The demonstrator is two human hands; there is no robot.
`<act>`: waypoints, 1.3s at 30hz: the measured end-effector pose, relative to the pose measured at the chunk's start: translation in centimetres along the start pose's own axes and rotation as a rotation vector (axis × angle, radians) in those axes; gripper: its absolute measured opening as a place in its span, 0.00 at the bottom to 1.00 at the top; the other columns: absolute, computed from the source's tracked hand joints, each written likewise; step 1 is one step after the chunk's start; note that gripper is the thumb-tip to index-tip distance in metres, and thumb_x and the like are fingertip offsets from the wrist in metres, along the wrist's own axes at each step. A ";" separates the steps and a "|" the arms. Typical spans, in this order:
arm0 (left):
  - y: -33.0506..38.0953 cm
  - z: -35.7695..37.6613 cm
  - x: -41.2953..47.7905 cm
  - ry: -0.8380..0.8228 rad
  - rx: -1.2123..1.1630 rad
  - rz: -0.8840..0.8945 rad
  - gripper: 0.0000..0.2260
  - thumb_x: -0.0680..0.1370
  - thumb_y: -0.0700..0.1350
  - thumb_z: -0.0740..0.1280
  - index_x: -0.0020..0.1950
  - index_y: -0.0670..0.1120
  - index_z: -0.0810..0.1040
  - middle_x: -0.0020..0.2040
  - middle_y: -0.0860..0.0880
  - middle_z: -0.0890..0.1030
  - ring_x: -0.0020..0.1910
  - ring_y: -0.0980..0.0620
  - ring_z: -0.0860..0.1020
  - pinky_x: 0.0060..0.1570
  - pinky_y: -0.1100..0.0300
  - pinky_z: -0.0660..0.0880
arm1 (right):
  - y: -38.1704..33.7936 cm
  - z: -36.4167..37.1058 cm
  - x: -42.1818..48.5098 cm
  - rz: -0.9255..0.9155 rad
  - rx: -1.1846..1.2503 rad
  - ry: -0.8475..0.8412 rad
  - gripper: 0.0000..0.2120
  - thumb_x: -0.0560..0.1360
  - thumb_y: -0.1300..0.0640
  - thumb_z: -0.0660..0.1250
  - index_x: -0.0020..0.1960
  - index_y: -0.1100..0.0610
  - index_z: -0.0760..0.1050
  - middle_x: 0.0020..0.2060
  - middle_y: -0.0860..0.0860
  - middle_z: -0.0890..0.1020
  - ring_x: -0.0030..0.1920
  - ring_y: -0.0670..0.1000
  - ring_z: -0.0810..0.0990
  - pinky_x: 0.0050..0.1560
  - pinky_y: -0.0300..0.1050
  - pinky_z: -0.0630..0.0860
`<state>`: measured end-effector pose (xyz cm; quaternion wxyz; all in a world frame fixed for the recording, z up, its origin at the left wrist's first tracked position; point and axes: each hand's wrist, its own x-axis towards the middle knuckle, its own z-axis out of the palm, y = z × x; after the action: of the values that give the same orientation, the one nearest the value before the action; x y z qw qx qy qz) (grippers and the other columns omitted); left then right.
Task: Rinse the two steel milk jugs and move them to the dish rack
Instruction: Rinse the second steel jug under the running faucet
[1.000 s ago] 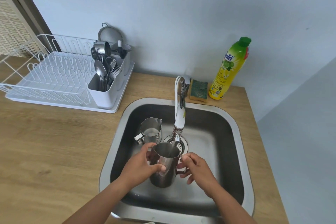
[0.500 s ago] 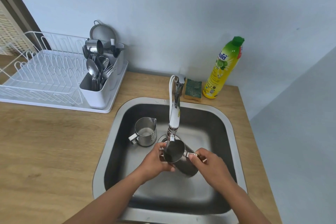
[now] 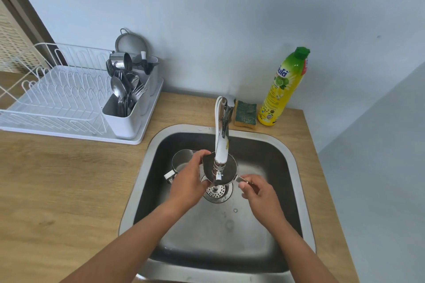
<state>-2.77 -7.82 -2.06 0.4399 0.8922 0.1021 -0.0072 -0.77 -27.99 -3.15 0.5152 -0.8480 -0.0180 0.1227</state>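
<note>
Hiding behind left hand (image 3: pixel 187 185), second jug (image 3: pixel 181 161), tap (image 3: pixel 221 145) masking held jug (image 3: pixel 230 167)

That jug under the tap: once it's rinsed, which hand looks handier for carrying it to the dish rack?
Probably the left hand: it grips the jug, and the dish rack stands on that side.

blocked: faucet (image 3: pixel 221 142) over sink centre | second jug (image 3: pixel 181 162) at left | free: sink front (image 3: pixel 218 243)
</note>
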 end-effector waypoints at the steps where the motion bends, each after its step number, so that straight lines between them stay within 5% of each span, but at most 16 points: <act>1: -0.1 -0.4 -0.2 0.024 0.027 0.025 0.34 0.71 0.44 0.77 0.69 0.61 0.63 0.65 0.56 0.78 0.61 0.52 0.79 0.58 0.49 0.79 | 0.0 0.3 0.1 0.012 0.039 -0.003 0.05 0.78 0.59 0.68 0.45 0.54 0.80 0.50 0.49 0.82 0.50 0.51 0.82 0.54 0.52 0.81; 8: -1.6 -2.0 -2.0 0.080 0.156 0.105 0.35 0.68 0.49 0.78 0.70 0.58 0.65 0.69 0.57 0.72 0.64 0.55 0.76 0.59 0.56 0.77 | 0.0 2.3 -0.2 0.115 0.244 -0.100 0.06 0.80 0.64 0.63 0.49 0.64 0.78 0.45 0.50 0.84 0.45 0.51 0.81 0.50 0.47 0.84; 16: -3.1 -2.1 -3.8 0.018 0.147 0.051 0.37 0.66 0.49 0.80 0.69 0.61 0.63 0.61 0.61 0.70 0.56 0.61 0.73 0.54 0.66 0.72 | 0.3 3.3 -1.0 0.189 0.255 -0.207 0.09 0.82 0.64 0.59 0.46 0.58 0.75 0.45 0.56 0.84 0.51 0.57 0.84 0.44 0.47 0.83; 22: -3.9 -1.4 -4.3 -0.119 -0.040 -0.128 0.34 0.65 0.50 0.80 0.64 0.61 0.65 0.59 0.59 0.74 0.54 0.61 0.75 0.56 0.62 0.71 | -0.3 2.0 -1.5 0.229 0.086 -0.276 0.10 0.83 0.58 0.57 0.44 0.54 0.73 0.39 0.50 0.83 0.39 0.50 0.81 0.40 0.44 0.75; 27: -3.4 0.3 -4.0 -0.156 -0.173 -0.197 0.34 0.63 0.47 0.81 0.63 0.55 0.69 0.53 0.57 0.80 0.54 0.60 0.78 0.61 0.53 0.76 | -0.9 0.4 -1.3 0.051 -0.220 -0.145 0.12 0.82 0.54 0.59 0.39 0.46 0.70 0.37 0.46 0.80 0.41 0.51 0.79 0.43 0.48 0.75; 32: -2.8 0.1 -3.6 -0.022 -0.130 -0.143 0.36 0.61 0.46 0.82 0.63 0.57 0.68 0.56 0.61 0.76 0.55 0.57 0.77 0.59 0.58 0.74 | -1.0 1.0 -0.9 0.045 -0.096 -0.135 0.13 0.81 0.58 0.60 0.40 0.47 0.72 0.41 0.49 0.80 0.46 0.54 0.79 0.50 0.55 0.79; 39: -3.6 0.3 -3.6 -0.091 -0.100 -0.217 0.35 0.60 0.49 0.82 0.61 0.59 0.68 0.53 0.58 0.80 0.53 0.58 0.78 0.57 0.55 0.75 | -0.2 1.6 -0.7 0.214 -0.029 -0.138 0.09 0.81 0.58 0.59 0.44 0.54 0.75 0.43 0.53 0.82 0.42 0.52 0.79 0.38 0.46 0.81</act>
<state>-6.92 -6.54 -4.69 0.4846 0.8516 0.1784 -0.0902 -1.78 -26.63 -3.55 0.4846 -0.8419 0.0354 0.2350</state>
